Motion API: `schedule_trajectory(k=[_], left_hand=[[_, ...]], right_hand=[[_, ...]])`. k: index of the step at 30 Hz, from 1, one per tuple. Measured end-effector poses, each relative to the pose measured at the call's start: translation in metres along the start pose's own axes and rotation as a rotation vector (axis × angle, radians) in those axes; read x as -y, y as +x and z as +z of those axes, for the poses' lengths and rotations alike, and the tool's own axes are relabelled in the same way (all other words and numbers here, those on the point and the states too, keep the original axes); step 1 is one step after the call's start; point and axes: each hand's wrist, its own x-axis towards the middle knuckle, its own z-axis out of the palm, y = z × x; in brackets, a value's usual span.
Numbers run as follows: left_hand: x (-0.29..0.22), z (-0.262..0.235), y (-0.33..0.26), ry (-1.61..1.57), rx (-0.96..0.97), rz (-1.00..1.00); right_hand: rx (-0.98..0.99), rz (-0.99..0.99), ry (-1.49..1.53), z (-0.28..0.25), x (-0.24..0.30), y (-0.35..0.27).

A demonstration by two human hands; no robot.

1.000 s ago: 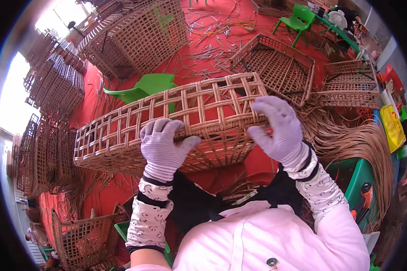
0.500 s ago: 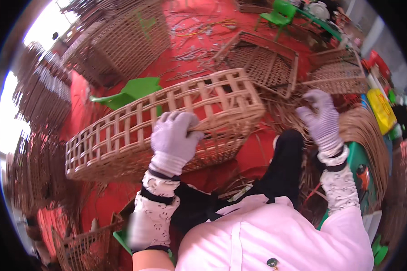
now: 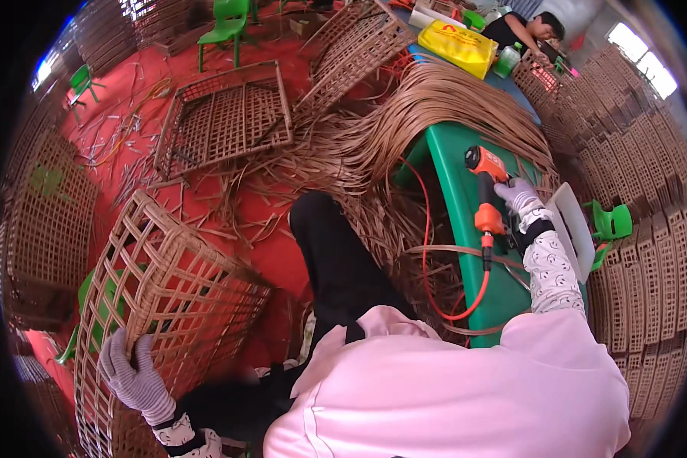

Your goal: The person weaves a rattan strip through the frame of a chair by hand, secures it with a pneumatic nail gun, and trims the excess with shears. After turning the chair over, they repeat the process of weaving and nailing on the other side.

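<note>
Meanwhile the hands were far apart: the left hand (image 3: 133, 375) gripped the rim of the woven basket (image 3: 168, 298) low at the person's left, while the right hand (image 3: 517, 195) closed on the orange nail gun (image 3: 487, 191), standing roughly upright on the green bench (image 3: 454, 175) at the right.

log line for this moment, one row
left hand: grips basket | right hand: on orange tool | tool on green table | hose attached

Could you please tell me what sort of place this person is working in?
Most likely a basket-weaving workshop: the left hand grips an open-lattice woven basket, loose cane strips lie heaped by a green table, and finished baskets stand stacked around.
</note>
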Motion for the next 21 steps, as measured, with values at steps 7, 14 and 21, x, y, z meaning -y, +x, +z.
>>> schedule_trajectory(k=[7, 14, 21], left_hand=[[-0.042, -0.01, 0.003, -0.151, -0.096, -0.062], [-0.032, -0.026, -0.013, -0.123, -0.152, -0.068], [-0.028, -0.025, -0.012, -0.241, -0.079, -0.24]], right_hand=[[0.225, -0.184, 0.305, -0.014, -0.002, -0.01], [-0.119, -0.125, 0.141, 0.037, 0.027, 0.008], [0.373, -0.328, 0.733, -0.047, 0.107, -0.101]])
